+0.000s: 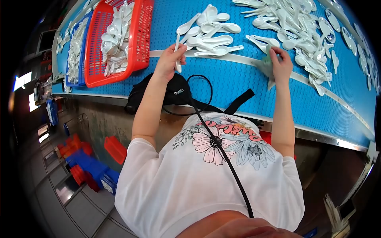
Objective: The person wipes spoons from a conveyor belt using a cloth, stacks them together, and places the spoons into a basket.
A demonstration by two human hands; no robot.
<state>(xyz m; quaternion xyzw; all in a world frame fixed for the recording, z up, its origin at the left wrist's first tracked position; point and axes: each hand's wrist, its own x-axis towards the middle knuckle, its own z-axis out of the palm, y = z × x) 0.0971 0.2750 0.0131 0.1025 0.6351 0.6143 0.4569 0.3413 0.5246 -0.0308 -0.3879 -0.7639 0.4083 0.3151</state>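
Note:
My left hand (170,60) is closed on a white ceramic soup spoon (177,49), held nearly upright over the blue work surface. Close beside it lies a loose group of white spoons (214,39), some overlapping. My right hand (281,65) pinches a greyish-green cloth (267,67) that hangs down from the fingers. Just past these fingertips are a couple of white spoons (260,42), at the edge of a large spoon pile (303,39). Whether the cloth touches them I cannot tell.
To the left stands a red plastic basket (90,51) holding many spoons, with a blue basket (82,84) of spoons beyond it. A black bag (174,93) with a strap and cable lies at the near edge. Oval white pieces (349,39) lie far right.

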